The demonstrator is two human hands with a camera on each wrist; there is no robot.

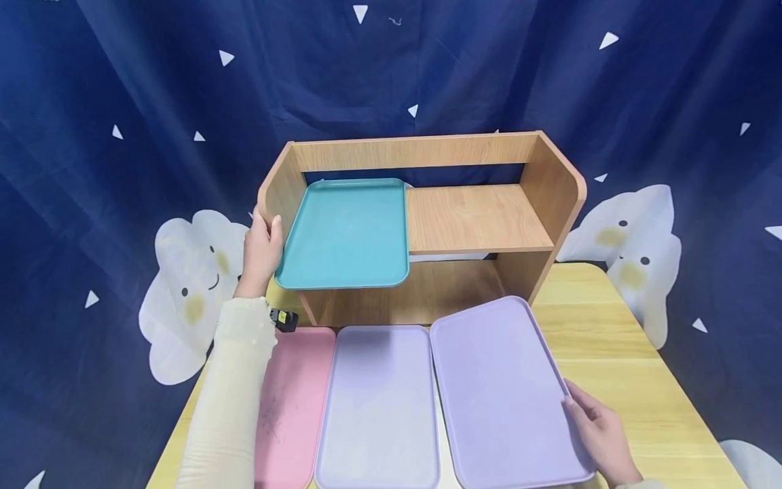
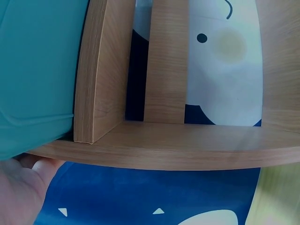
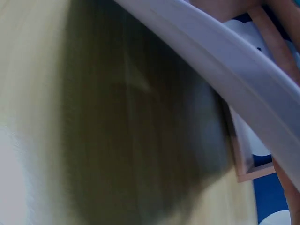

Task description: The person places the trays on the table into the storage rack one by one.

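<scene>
Where the cream sleeve (image 1: 229, 397) ends, the left hand (image 1: 259, 252) has its fingers grasping the front edge of the left side panel (image 1: 284, 183) of a wooden shelf (image 1: 479, 216), thumb on the inner face. Lower down, a pink tray (image 1: 298, 401) lies on the surface (image 1: 617, 350), partly hidden by the sleeve. Just right of that hand, a teal tray (image 1: 348, 234) rests on the left part of the shelf's upper board, its front end jutting past the board's edge. Beside the pink tray lies a pale lavender tray (image 1: 379, 407). Next comes a purple tray (image 1: 504, 394), turned at an angle, its right side raised off the surface. On that long right edge, the right hand (image 1: 601, 435) has its fingers grasping the rim. Farther right, a white cloud (image 1: 635, 261) with a face shows on the dark blue curtain (image 1: 702, 326).
</scene>
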